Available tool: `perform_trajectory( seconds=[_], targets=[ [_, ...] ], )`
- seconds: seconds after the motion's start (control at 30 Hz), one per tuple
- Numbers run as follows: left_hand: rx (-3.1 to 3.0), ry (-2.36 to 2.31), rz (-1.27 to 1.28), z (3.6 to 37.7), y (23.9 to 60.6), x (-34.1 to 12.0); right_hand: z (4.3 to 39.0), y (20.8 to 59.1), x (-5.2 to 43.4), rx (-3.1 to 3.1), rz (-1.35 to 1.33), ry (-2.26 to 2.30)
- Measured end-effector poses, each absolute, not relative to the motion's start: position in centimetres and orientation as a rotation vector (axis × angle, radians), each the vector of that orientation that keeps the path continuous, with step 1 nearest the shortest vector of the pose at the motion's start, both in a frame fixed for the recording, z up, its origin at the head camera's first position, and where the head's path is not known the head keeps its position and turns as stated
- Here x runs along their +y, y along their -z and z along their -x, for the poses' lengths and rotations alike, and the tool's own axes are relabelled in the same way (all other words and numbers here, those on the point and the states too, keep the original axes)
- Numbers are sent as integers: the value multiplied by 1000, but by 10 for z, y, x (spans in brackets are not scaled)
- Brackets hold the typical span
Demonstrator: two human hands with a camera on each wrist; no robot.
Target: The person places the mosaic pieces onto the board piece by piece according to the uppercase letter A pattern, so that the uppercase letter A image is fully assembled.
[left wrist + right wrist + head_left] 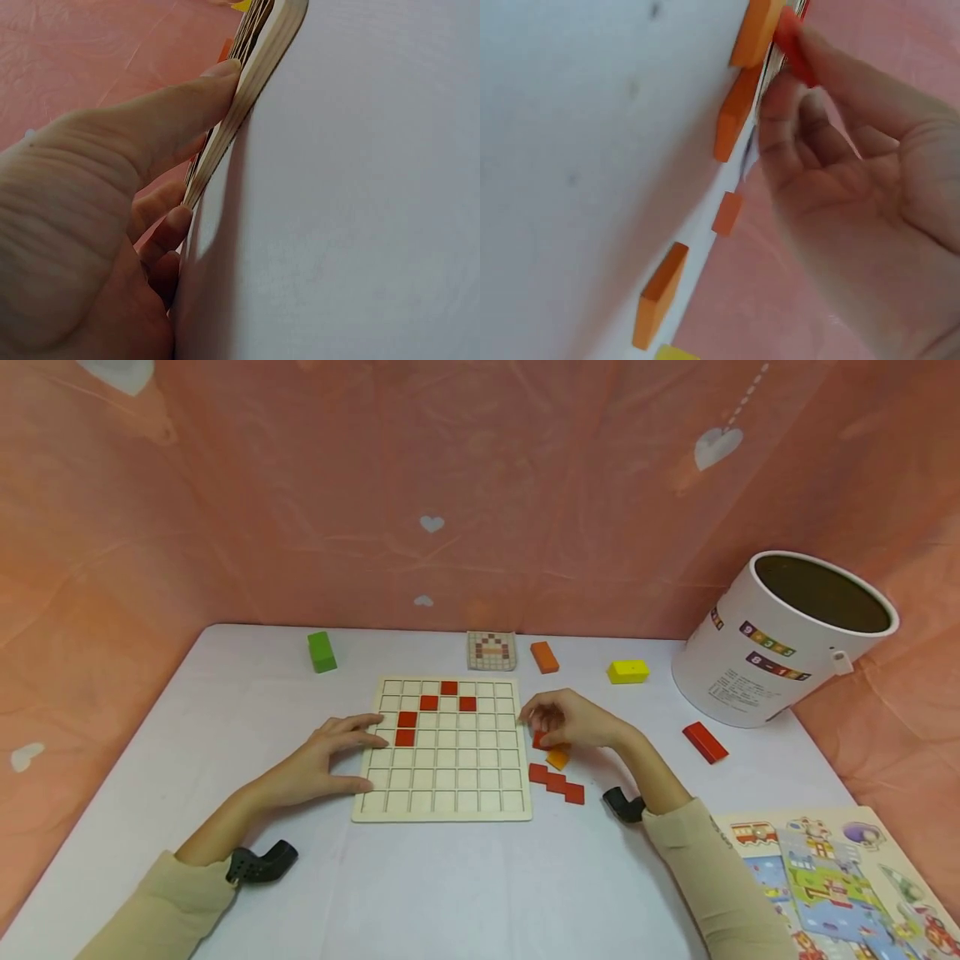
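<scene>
A cream wooden grid board [442, 779] lies flat on the table, with several red square tiles [406, 719] set in its upper cells. Along the board's left edge, my left hand [322, 762] rests its thumb and outstretched fingertips. In the left wrist view, the thumb [222, 71] touches the rim. Just off the right edge, my right hand [573, 720] pinches a small red tile [795, 46] between thumb and finger. Beneath that hand lies an orange tile [557, 759]. Closer to me, three red tiles [556, 782] form a slanting row.
Behind the board lies a small pattern card [491, 652]. A green block [322, 652], an orange block [544, 657], a yellow block [628, 672] and a red block [705, 742] are spread around. A white bucket [742, 643] stands back right; picture puzzle boards [832, 885] lie front right.
</scene>
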State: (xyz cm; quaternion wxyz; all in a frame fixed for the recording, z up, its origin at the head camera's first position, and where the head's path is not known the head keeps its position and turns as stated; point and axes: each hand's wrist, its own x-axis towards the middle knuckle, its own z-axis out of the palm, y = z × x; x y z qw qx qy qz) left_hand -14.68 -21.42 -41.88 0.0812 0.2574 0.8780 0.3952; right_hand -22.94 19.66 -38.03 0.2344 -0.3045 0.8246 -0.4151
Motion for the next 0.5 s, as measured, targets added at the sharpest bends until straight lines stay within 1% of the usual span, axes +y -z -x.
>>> perform_trajectory(
  seconds=[0.1,0.2,0.5],
  targets=[
    [2622,-1186,-769,147,419,-214,231,377,194,2252,805,1207],
    [2623,-1191,-773,147,419,-214,233,373,180,2236,804,1239],
    [2635,-1172,-779,148,420,-215,230,364,96,2087,987,1287]
  ],
)
